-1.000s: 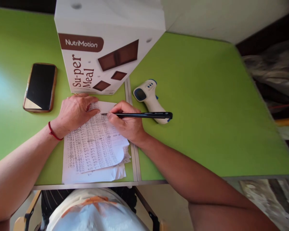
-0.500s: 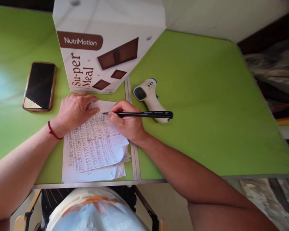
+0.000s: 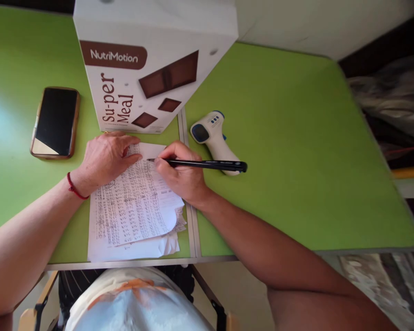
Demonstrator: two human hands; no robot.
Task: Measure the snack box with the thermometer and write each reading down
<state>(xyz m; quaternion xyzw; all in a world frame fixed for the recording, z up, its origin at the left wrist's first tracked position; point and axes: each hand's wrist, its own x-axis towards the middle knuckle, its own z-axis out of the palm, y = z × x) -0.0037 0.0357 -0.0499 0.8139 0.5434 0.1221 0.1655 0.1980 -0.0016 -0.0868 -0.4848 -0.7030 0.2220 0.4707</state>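
Note:
My right hand (image 3: pixel 182 172) grips a black pen (image 3: pixel 207 164) in a writing hold. The pen's tip is at the upper part of a sheet of paper (image 3: pixel 141 207) covered with rows of small handwriting. My left hand (image 3: pixel 106 156) rests over the sheet's upper left, palm down with the thumb apart from the fingers; some fingertips are hidden. Beneath the written sheet lie more papers (image 3: pixel 100 253), their lower right corners curled and crumpled. Just beyond my right hand, partly behind the pen, lies a white and blue infrared thermometer (image 3: pixel 212 138).
A tall white box (image 3: pixel 124 27) labelled NutriMotion stands right behind the papers. At the left, a smartphone (image 3: pixel 55 122) in a case lies on the green table (image 3: pixel 296 147). A metal seam (image 3: pixel 193 230) crosses the tabletop beside the papers.
The pen has tilted very slightly, its tip a little farther up the sheet. The whole view has shifted a touch; both hands keep their places on the paper.

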